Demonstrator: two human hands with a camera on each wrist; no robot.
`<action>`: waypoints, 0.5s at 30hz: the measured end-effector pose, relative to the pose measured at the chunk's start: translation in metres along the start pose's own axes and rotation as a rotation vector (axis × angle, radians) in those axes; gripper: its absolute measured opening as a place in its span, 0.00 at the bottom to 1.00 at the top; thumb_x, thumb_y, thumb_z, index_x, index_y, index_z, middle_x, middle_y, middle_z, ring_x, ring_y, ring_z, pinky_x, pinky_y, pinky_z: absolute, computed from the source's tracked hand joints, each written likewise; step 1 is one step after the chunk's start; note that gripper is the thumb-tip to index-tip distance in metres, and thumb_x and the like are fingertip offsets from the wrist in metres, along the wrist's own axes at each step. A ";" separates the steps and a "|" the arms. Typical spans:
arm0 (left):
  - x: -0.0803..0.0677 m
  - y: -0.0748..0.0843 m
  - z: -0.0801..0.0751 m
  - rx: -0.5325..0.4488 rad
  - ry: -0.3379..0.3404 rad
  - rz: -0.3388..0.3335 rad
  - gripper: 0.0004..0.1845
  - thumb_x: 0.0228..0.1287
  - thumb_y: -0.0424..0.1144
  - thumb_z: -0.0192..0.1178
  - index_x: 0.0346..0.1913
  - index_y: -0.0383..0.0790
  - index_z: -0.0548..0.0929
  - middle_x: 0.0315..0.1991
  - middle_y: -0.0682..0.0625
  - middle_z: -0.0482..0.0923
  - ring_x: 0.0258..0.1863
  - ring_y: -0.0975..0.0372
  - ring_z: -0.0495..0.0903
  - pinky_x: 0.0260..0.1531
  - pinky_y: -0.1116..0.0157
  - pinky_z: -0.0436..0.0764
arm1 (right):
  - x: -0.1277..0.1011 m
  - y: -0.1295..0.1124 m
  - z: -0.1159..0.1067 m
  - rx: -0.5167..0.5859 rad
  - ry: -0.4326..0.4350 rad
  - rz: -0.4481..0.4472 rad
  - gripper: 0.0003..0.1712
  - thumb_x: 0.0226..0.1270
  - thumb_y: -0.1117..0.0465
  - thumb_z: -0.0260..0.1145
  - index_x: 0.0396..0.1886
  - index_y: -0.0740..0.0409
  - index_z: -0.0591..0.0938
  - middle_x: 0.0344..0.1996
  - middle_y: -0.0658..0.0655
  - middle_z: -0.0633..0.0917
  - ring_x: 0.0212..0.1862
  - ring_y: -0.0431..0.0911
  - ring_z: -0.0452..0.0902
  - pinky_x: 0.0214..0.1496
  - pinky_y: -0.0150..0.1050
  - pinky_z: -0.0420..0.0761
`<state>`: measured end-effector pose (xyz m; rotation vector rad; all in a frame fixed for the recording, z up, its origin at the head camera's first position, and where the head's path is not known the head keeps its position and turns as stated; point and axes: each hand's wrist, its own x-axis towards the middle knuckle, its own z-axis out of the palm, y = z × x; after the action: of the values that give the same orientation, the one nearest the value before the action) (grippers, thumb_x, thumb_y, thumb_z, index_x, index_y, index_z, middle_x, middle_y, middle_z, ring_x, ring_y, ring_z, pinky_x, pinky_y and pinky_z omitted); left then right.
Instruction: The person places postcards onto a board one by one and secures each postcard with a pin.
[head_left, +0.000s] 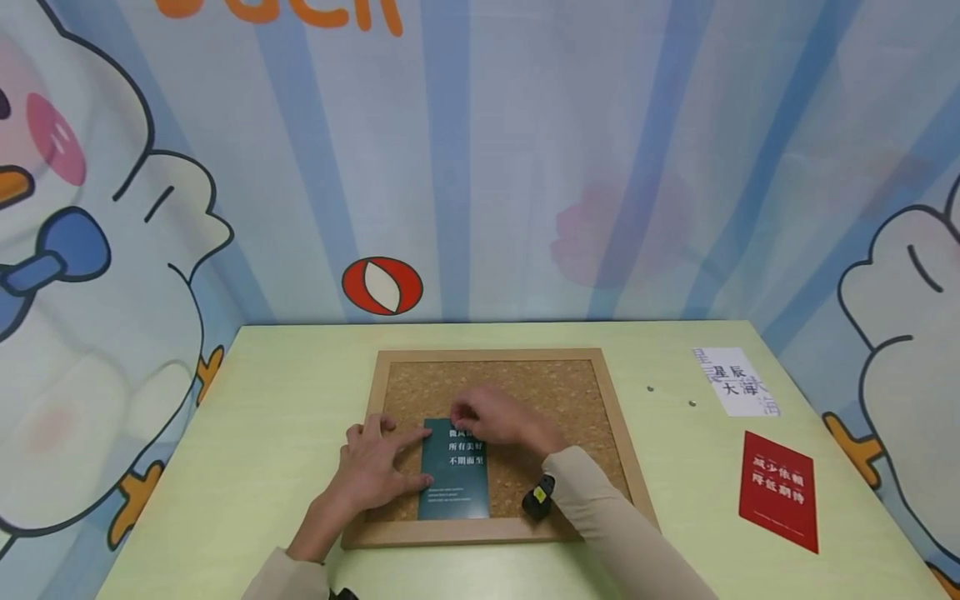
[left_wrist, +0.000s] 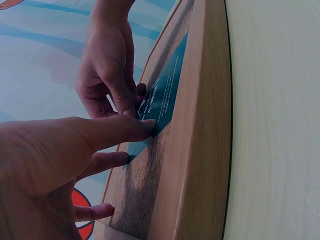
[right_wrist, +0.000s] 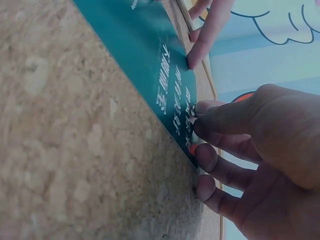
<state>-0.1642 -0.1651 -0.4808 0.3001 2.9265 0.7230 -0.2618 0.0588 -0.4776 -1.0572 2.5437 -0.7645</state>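
Pale green table, cork board flat on it — left hand presses the teal card down with flat fingers, right hand pinches something tiny at its top edge — best kept steady.

white slip "星辰大海", red card "减少依赖 降低期待", teal card "所有美好"

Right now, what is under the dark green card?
The cork board lies under the green card, inside its wooden frame. The left hand presses the card's left edge; the right hand covers its top, hiding anything there.
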 end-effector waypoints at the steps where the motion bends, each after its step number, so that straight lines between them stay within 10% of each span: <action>1: 0.000 0.000 0.000 0.002 -0.001 -0.001 0.36 0.54 0.56 0.78 0.67 0.53 0.83 0.60 0.38 0.64 0.56 0.37 0.61 0.45 0.42 0.70 | 0.000 0.000 0.000 0.002 -0.002 -0.003 0.06 0.77 0.66 0.64 0.39 0.55 0.85 0.32 0.47 0.82 0.36 0.40 0.76 0.41 0.36 0.78; 15: 0.001 -0.002 0.002 -0.004 0.018 0.021 0.35 0.55 0.55 0.78 0.67 0.51 0.83 0.59 0.38 0.64 0.53 0.37 0.62 0.44 0.40 0.70 | 0.018 0.002 -0.014 0.121 -0.126 0.075 0.08 0.76 0.66 0.65 0.34 0.60 0.87 0.25 0.47 0.81 0.29 0.38 0.73 0.33 0.31 0.73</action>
<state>-0.1648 -0.1654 -0.4833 0.3259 2.9425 0.7385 -0.2812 0.0517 -0.4682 -0.9354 2.3847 -0.7949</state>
